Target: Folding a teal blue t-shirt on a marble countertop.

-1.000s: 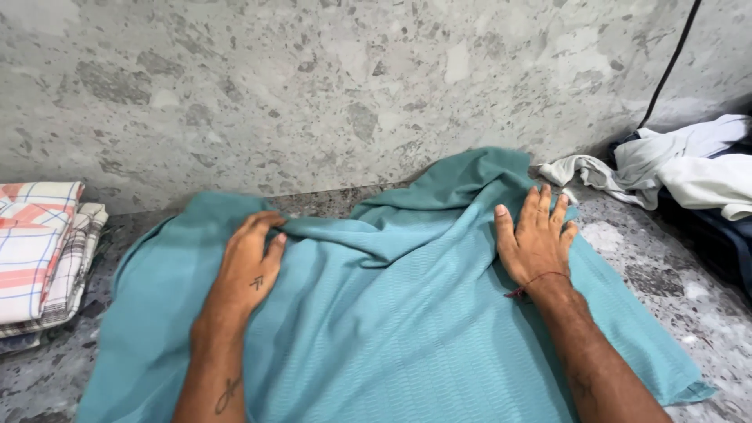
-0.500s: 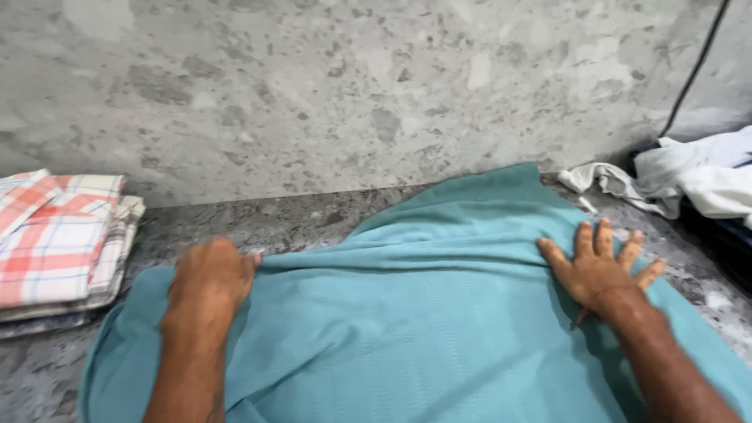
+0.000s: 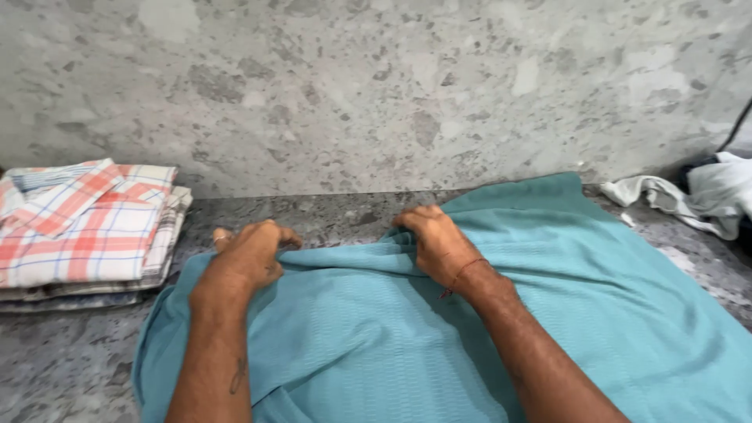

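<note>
Big grey speckled stone wall (image 3: 376, 86) straight ahead of both grips; dark grey speckled stone counter (image 3: 70, 360) under everything.

Wide teal woven cloth (image 3: 595, 313) spread flat on the counter, reaching from the grips back toward the body and far off to the right; long way of the cloth runs left to right; far edge bunched up in a soft ridge right at the knuckles, with one rounded flap going further toward the wall, out past the right grip.

Stack of folded checked cloths in red, white and blue (image 3: 86, 227) off to the left of the left grip, near but not touching the teal cloth; crumpled white cloth (image 3: 689, 196) well off to the right of the right grip, close to the wall.

Left hand (image 3: 247, 254) curled almost closed, fingers tucked down on the far edge near the left corner, pinching teal cloth; right hand (image 3: 439, 243) curled the same way, fingers closed around the ridge of the same edge near the middle; thin red thread (image 3: 464, 270) tied round the right wrist.

Both grips on one edge, side by side, near each other; left one closer to the corner; most of the loose cloth to the right of the right one.
</note>
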